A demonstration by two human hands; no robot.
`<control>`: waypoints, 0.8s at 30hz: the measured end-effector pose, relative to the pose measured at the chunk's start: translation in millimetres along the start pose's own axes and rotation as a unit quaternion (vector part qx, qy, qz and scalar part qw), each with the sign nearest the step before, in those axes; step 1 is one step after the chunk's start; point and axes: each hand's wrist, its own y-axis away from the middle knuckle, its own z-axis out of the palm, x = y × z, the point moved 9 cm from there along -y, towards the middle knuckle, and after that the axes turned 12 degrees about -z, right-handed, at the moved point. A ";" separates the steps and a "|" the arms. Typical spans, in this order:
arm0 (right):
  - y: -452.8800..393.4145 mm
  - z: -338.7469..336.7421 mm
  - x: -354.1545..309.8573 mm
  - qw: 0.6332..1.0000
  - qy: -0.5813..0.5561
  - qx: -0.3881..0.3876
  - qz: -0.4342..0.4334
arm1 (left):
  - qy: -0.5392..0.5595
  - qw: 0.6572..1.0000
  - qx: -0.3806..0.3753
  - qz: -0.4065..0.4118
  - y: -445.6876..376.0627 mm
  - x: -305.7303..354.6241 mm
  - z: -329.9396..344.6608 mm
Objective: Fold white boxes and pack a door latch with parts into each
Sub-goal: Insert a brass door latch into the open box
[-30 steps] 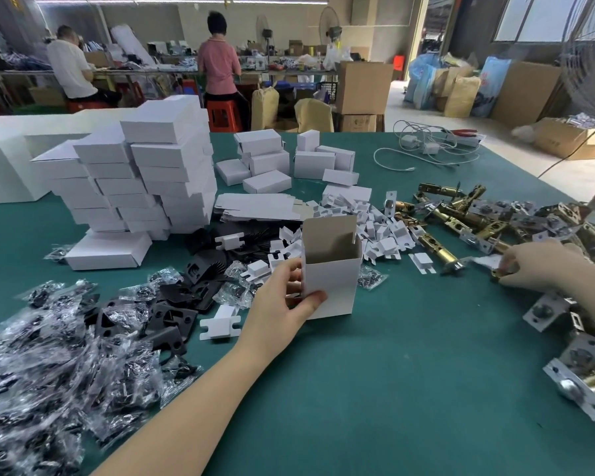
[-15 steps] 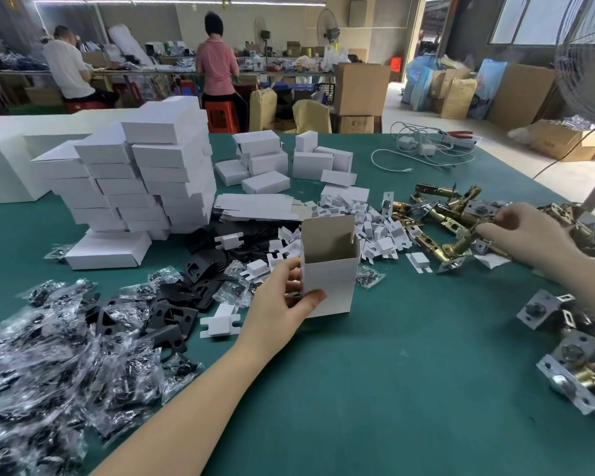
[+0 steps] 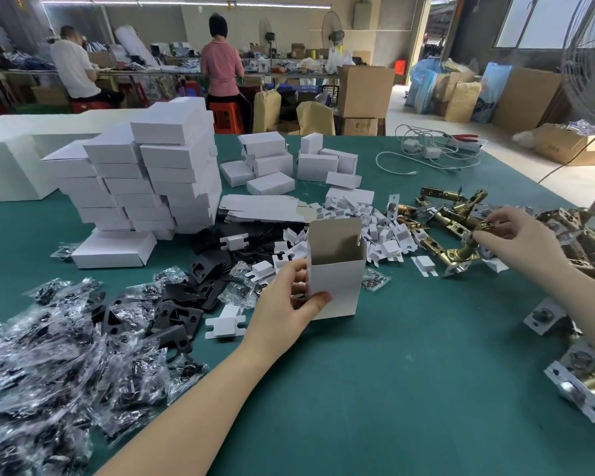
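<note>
Bright, even light from ceiling tube lamps (image 3: 186, 3) and daylight at right windows (image 3: 543, 22). Soft shadows on tabletop (image 3: 409, 372). Wide-angle bending at edges; background slightly soft.

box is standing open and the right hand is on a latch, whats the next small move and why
Probably lift that brass latch out of the pile and carry it over to the open white box. The right hand pinches its end, the left hand holds the box upright on the green table, flap up, and nothing shows inside it.
</note>
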 end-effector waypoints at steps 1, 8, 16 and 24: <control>-0.8 -2.7 -0.2 1.000 0.010 0.004 -0.005 | 0.000 1.000 0.001 0.000 0.4 0.8 -0.1; -0.7 -28.3 2.6 0.994 0.053 0.098 0.006 | 0.007 1.000 0.001 -0.007 0.3 0.9 0.7; -0.3 -34.8 -10.8 0.997 0.062 0.056 -0.002 | 0.048 0.998 -0.008 -0.026 -2.6 -1.8 -1.5; 4.3 -49.8 -139.4 0.982 -0.084 0.019 -0.170 | 0.053 0.997 -0.021 -0.059 -5.4 -8.6 -1.9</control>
